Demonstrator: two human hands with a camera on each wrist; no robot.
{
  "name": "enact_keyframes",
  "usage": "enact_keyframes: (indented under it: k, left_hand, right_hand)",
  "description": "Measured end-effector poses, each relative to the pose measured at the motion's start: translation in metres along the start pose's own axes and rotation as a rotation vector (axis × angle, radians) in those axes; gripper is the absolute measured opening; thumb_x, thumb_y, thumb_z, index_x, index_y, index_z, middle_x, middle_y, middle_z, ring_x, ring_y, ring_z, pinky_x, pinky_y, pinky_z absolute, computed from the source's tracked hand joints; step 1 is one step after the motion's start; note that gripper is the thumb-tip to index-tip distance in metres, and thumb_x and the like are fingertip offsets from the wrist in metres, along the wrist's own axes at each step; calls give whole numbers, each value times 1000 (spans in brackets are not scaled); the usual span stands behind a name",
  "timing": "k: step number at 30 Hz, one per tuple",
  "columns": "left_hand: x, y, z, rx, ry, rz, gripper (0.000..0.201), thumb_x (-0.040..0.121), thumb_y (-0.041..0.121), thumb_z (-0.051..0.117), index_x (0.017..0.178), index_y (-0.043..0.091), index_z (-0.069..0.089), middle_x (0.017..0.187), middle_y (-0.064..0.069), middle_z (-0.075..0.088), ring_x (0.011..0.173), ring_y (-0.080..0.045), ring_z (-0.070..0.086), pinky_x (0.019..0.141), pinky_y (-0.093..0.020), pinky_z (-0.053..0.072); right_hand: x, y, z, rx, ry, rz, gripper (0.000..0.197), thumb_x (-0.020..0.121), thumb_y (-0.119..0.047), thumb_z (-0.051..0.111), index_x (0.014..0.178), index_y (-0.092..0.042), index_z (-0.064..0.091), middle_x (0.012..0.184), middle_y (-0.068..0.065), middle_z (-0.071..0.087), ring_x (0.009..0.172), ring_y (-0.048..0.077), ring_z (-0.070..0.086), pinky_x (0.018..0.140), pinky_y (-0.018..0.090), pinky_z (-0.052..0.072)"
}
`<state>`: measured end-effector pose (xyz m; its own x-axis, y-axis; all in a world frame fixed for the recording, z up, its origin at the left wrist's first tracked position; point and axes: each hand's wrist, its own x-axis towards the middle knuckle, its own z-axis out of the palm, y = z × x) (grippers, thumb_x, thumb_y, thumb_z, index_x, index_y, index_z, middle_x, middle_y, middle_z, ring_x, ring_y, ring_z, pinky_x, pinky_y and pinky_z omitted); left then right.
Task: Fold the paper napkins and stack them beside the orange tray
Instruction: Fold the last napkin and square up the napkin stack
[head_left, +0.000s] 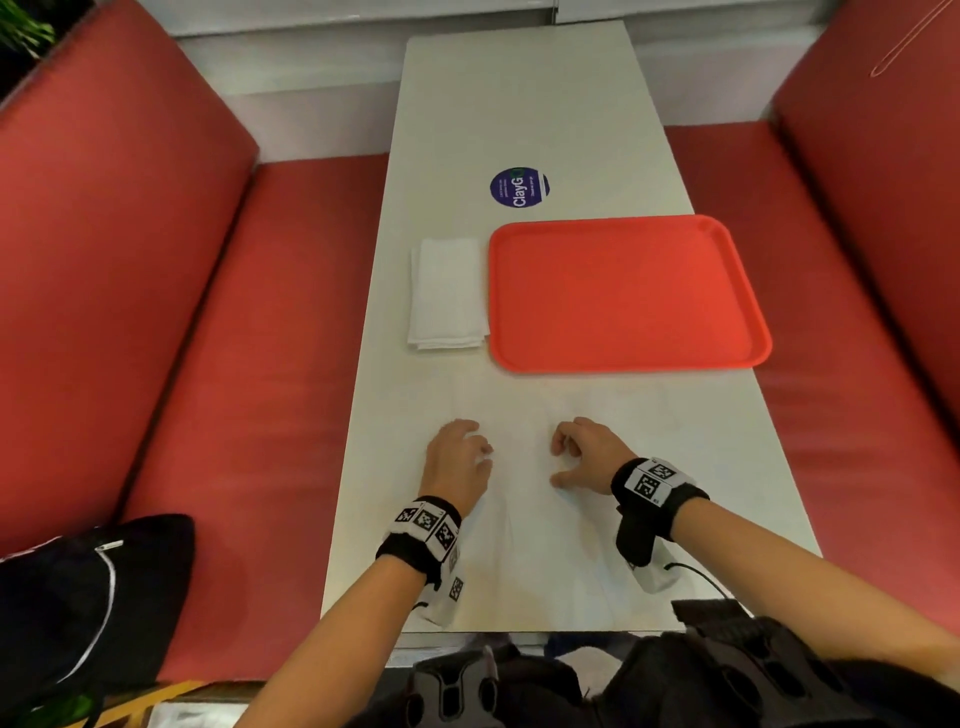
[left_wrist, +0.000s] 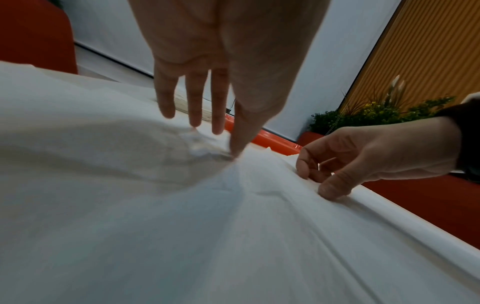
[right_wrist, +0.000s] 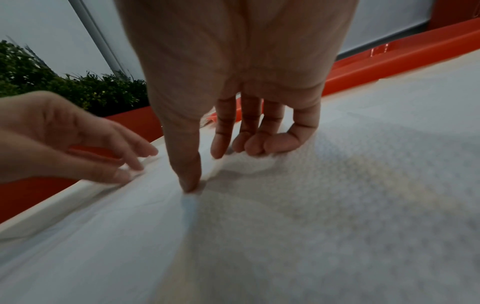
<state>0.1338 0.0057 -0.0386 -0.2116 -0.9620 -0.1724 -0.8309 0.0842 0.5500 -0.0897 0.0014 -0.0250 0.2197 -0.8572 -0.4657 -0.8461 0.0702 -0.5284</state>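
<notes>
An unfolded white napkin (head_left: 524, 525) lies spread on the near part of the white table (head_left: 519, 104); it is hard to tell from the tabletop. My left hand (head_left: 483, 457) pinches a small bunched bit of it (left_wrist: 202, 149) between thumb and fingers. My right hand (head_left: 558, 465), a short way to the right, has its thumb pressed down and its fingers curled, with a raised fold (right_wrist: 211, 167) between them. The orange tray (head_left: 623, 291) sits empty beyond the hands. A stack of folded napkins (head_left: 448, 293) lies against the tray's left side.
Red bench seats (head_left: 249, 364) flank the narrow table on both sides. A black bag (head_left: 88, 597) rests on the left seat. A round blue sticker (head_left: 519, 188) is on the tabletop behind the tray. Green plants (right_wrist: 78, 90) stand beyond the left bench.
</notes>
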Motion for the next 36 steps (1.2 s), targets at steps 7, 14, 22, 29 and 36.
enact_keyframes:
  k: [7, 14, 22, 29, 36]
  left_hand:
    - [30, 45, 16, 360, -380, -66, 119, 73, 73, 62, 156, 15, -1, 161, -16, -16, 148, -39, -15, 117, -57, 5]
    - [28, 39, 20, 62, -187, -45, 34, 102, 17, 44, 132, 4, 51, 159, -10, 23, 151, -28, 5, 119, -52, 12]
    - [25, 28, 10, 28, -2, -7, 14, 95, 17, 54, 96, 8, 65, 123, -3, 56, 126, -22, 46, 101, -39, 37]
    - [46, -12, -28, -15, 256, -247, 19, 91, 26, 64, 105, 13, 62, 123, -4, 51, 118, -23, 46, 91, -38, 35]
    - [58, -45, -51, 162, 161, -842, 114, 59, 72, 75, 138, 2, 31, 134, -16, 38, 124, -32, 36, 95, -51, 41]
  right_hand:
    - [0, 0, 2, -14, 23, -13, 34, 73, -29, 80, 91, -22, 52, 90, -4, 45, 78, 16, 46, 62, 21, 33]
    - [1, 2, 3, -20, 30, -23, 35, 72, -27, 79, 91, -22, 50, 83, -12, 38, 78, 16, 44, 61, 20, 32]
    - [6, 5, 3, -42, 25, -56, 36, 71, -30, 80, 90, -24, 50, 82, -14, 36, 69, 7, 38, 58, 14, 29]
    - [4, 5, 3, -36, 27, -63, 35, 72, -30, 78, 90, -24, 49, 82, -15, 36, 69, 5, 38, 58, 14, 29]
    - [3, 6, 2, -38, 24, -72, 35, 72, -29, 78, 91, -23, 49, 83, -16, 35, 68, 1, 35, 58, 13, 28]
